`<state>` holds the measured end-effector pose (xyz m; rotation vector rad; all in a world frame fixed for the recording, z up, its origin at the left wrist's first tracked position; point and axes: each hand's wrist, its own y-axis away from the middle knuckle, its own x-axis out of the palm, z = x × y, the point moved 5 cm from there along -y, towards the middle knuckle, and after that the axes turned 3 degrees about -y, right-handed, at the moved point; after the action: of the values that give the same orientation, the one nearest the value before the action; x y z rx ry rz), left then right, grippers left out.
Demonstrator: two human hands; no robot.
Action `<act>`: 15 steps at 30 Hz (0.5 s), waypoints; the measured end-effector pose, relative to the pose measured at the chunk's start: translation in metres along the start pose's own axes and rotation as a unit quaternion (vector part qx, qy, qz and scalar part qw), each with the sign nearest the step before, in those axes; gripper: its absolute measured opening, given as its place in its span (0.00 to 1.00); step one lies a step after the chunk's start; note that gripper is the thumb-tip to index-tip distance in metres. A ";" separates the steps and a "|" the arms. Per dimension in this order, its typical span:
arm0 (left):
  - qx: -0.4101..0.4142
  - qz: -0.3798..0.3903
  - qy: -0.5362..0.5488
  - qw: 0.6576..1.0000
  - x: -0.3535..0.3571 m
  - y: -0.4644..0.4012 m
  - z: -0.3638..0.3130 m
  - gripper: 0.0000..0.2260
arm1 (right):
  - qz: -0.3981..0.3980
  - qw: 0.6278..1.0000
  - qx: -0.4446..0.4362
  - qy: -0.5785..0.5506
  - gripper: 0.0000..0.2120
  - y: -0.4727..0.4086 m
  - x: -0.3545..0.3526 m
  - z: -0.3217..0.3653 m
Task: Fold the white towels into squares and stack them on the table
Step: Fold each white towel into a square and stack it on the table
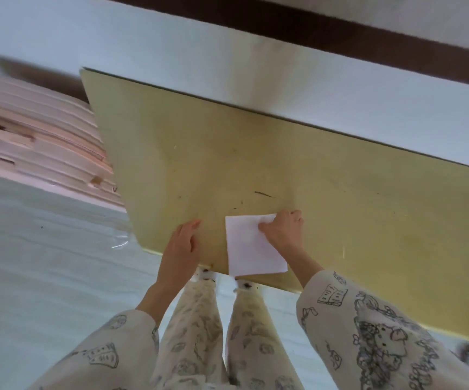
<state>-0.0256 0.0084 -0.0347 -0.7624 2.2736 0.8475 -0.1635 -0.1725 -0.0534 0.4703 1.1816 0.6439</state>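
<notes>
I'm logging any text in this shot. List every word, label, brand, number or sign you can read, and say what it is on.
No text can be read.
White towel: plain, no label shows.
Table: only scuffs and dark marks, no writing.
Right sleeve: drawn prints, among them an open book with scribbled marks too small to read.
Pink stack to the left: blurred, nothing legible.

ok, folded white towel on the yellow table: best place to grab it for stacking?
The folded white towel lies flat, its near edge slightly overhanging the yellow table. Pinch that free near edge from the person's side; the right hand already grips the far-right corner.
</notes>
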 end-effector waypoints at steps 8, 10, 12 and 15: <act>-0.076 -0.093 0.102 0.987 -0.006 0.063 0.021 0.14 | 0.063 0.988 -0.099 -0.097 0.10 0.030 0.006 0.018; -0.094 -0.103 0.110 0.984 -0.008 0.086 0.026 0.14 | 0.081 0.982 -0.133 -0.104 0.17 0.045 0.005 0.032; -0.114 -0.124 0.127 0.977 -0.015 0.112 0.032 0.13 | 0.108 0.975 -0.175 -0.080 0.14 0.066 0.008 0.048; -0.149 -0.174 0.150 0.962 -0.039 0.156 0.047 0.13 | 0.168 0.959 -0.223 -0.057 0.13 0.109 0.022 0.074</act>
<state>-0.0907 0.1522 0.0214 -1.4687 2.1855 0.9651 -0.1116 -0.0785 0.0257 0.3180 0.8176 1.1314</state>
